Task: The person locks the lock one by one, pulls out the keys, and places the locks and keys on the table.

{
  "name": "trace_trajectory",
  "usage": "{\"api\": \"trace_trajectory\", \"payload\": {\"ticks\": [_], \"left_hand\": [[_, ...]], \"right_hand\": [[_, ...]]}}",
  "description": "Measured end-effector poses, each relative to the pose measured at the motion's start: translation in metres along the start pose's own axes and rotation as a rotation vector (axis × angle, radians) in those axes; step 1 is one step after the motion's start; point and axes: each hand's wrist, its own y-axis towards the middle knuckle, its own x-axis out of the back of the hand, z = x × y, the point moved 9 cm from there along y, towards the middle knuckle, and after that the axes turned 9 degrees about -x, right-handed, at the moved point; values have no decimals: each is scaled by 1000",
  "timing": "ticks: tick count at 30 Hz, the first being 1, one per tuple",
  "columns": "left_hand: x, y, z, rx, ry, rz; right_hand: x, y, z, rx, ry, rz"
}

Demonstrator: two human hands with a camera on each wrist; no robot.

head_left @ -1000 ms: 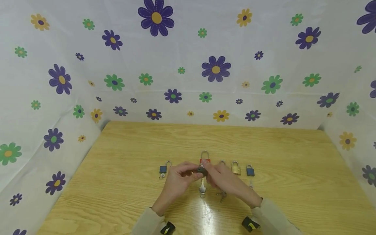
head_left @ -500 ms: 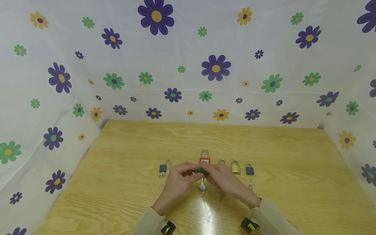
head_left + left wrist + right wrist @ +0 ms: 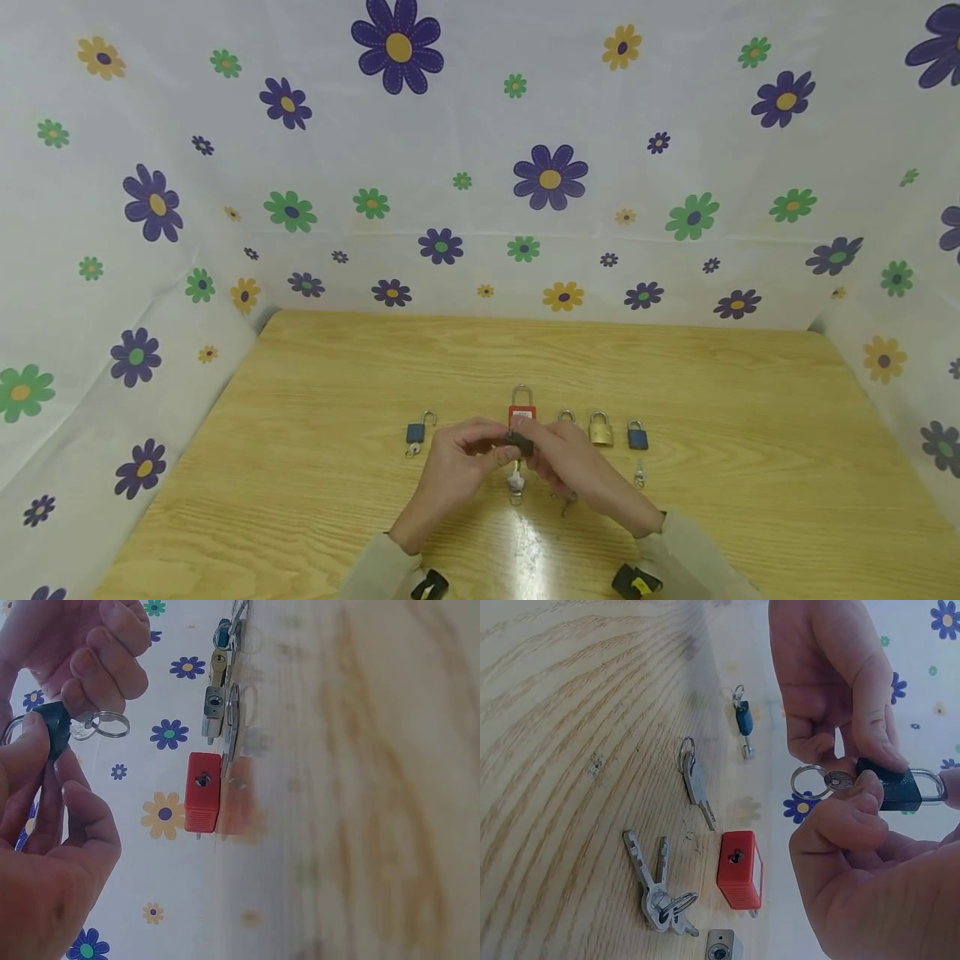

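Note:
A dark padlock (image 3: 900,789) with a silver shackle is held between both hands above the table. My left hand (image 3: 459,467) pinches its body between thumb and fingers. My right hand (image 3: 585,471) also grips it, a fingertip against the shackle and curled fingers at the opposite end. A key (image 3: 838,780) with a split ring (image 3: 808,782) sticks out at that end; whether it is fully in the keyhole is hidden by the fingers. Just behind the hands lies a red padlock (image 3: 522,412) with a white label. Silver keys (image 3: 515,483) lie below the held padlock.
To the left is a blue padlock (image 3: 416,432) with its shackle open and keys (image 3: 413,450) beside it. A brass padlock (image 3: 601,431), another blue padlock (image 3: 637,435) and a partly covered silver padlock (image 3: 566,416) stand to the right. Small keys (image 3: 640,475) lie there too.
The dark padlock has turned slightly between the fingers. Both hands stay in nearly the same place; the other locks have not moved.

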Motion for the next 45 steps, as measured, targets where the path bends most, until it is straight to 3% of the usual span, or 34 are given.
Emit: {"api": "trace_trajectory", "payload": {"ticks": [7,15,20,27,35,45], "left_hand": [[-2,-1,3,-1,0,12],[-7,-3,30,9,3,69],[-9,-2,31,13,30,125],[-8,0,30,33,29,126],[2,4,35,125,-106,26],[6,6,35,144,-157,-26]], "right_hand": [[-1,-1,-1,-4,34,39],[0,0,-3,-10,33,37],[1,0,-5,-45,-3,6],[3,-1,-3,0,-54,-43],[22,-9,-1,138,-144,-183],[5,-19,18,402,-315,-242]]}}
